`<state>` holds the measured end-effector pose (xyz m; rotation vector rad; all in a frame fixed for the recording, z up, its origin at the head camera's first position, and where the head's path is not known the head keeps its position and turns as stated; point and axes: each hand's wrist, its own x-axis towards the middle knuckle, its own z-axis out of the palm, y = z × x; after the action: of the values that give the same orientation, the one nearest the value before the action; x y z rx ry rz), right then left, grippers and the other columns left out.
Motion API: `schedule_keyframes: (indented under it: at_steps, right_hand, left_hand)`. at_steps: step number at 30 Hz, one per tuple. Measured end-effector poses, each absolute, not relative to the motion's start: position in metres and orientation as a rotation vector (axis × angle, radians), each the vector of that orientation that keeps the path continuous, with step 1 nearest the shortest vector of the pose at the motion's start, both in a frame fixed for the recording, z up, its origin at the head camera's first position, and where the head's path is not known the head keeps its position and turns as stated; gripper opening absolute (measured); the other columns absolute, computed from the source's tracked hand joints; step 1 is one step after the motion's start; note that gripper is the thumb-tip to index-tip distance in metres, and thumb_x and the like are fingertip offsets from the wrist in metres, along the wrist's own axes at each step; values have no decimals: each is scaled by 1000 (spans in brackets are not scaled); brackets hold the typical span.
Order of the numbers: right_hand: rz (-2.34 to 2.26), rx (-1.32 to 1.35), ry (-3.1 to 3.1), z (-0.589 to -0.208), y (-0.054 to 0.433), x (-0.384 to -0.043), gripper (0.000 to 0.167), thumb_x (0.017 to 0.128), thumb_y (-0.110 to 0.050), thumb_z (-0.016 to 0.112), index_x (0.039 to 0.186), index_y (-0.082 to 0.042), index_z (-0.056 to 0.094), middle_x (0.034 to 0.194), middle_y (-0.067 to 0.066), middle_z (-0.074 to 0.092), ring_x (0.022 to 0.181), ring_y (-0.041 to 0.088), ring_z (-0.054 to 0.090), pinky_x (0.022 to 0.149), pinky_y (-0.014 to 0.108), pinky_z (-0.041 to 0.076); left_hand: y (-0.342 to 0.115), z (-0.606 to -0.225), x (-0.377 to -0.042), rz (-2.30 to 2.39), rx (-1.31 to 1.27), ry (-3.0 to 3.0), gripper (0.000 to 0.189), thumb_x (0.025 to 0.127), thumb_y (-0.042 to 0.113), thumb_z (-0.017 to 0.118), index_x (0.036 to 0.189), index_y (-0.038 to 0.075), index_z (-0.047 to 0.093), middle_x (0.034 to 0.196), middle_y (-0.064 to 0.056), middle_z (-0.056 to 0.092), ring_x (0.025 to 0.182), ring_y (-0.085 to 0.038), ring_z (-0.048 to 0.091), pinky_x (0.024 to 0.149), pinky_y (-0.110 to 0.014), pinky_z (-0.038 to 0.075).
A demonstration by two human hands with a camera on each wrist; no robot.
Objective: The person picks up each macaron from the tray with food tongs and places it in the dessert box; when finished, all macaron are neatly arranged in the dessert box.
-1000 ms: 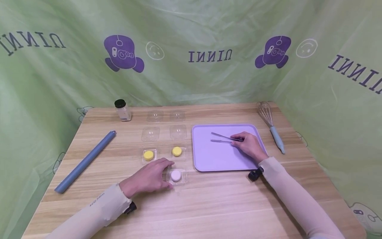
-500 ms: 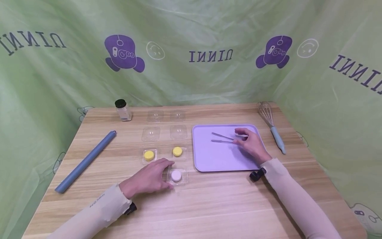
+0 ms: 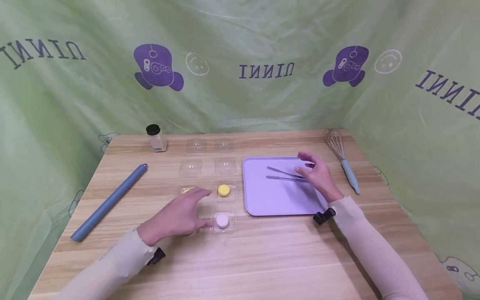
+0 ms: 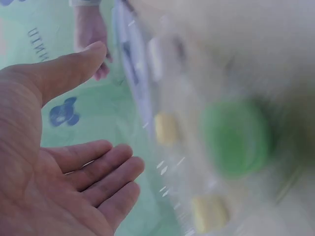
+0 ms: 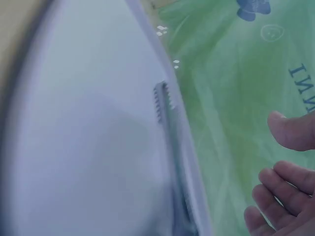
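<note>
My left hand (image 3: 173,217) hovers with spread fingers left of a lilac macaron (image 3: 222,221) in a clear plastic box base (image 3: 231,227). It partly covers one yellow macaron (image 3: 187,190); another yellow macaron (image 3: 223,190) sits fully visible behind the lilac one. A green macaron (image 4: 236,138) shows blurred in the left wrist view, and the left hand hides it from the head view. On the purple tray (image 3: 262,202) lie metal tongs (image 3: 283,178) with serrated tips. Over their handle end, my right hand (image 3: 319,178) is held with fingers apart, holding nothing.
Clear plastic lids (image 3: 191,167) stand in two rows behind the macarons. A dark-capped jar (image 3: 156,139) is at the back left, and a blue rolling pin (image 3: 108,203) lies at the left. Right of the tray rests a whisk (image 3: 343,160) with a blue handle.
My right hand has let go of the tongs and risen up and back, leaving them on the tray. My left hand has drawn left, away from the lilac macaron's box base.
</note>
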<state>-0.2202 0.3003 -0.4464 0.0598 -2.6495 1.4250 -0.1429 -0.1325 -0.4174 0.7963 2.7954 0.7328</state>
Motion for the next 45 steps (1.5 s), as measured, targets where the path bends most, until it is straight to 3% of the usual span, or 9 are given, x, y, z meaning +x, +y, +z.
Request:
schedule_keyframes:
  at_steps: [5,16,24,32,39,45]
  right_hand:
    - [1529,81,-2551,-433,287,-223,61,89,-11,76,145,-5,52,147,16,57,137,38,52,119,48,43]
    - [1740,306,-2295,-387,245,-241,62,87,4,72,144,2,49,148,23,53,141,32,49,124,34,39]
    - [1875,416,-2184,-365,207,-263,69,86,9,71,149,-2,45,153,16,50,144,26,47,124,30,38]
    - [1943,461,-2213,-354,165,-299,73,86,7,72,151,-5,43,156,15,47,145,22,47,123,30,39]
    - [1925,469,-2313,-361,131,-327,71,86,2,74,150,-4,43,155,14,49,143,21,49,120,24,42]
    - [1928,443,-2391,-373,109,-344,70,88,-1,74,150,-4,43,155,15,49,143,24,49,120,27,43]
  left_hand:
    - [-150,-388,-167,799,815,2777,90,77,42,86,150,7,46,152,-13,52,140,-37,51,120,-55,41]
    - [-182,-346,-231,1046,701,2802,92,78,41,86,155,17,41,161,-10,43,148,-39,39,122,-65,31]
    - [-198,-351,-279,1145,642,2747,93,80,30,87,157,13,37,164,-10,37,151,-42,32,126,-60,27]
    - [-203,-358,-318,1011,598,2782,93,84,38,82,158,11,34,165,-12,36,149,-44,35,125,-56,31]
    - [-196,-370,-343,1039,593,2733,89,87,33,80,157,6,33,164,-16,36,148,-43,37,126,-54,31]
    - [-195,-387,-355,1066,542,2677,90,86,35,80,157,5,33,164,-17,36,148,-44,36,125,-55,32]
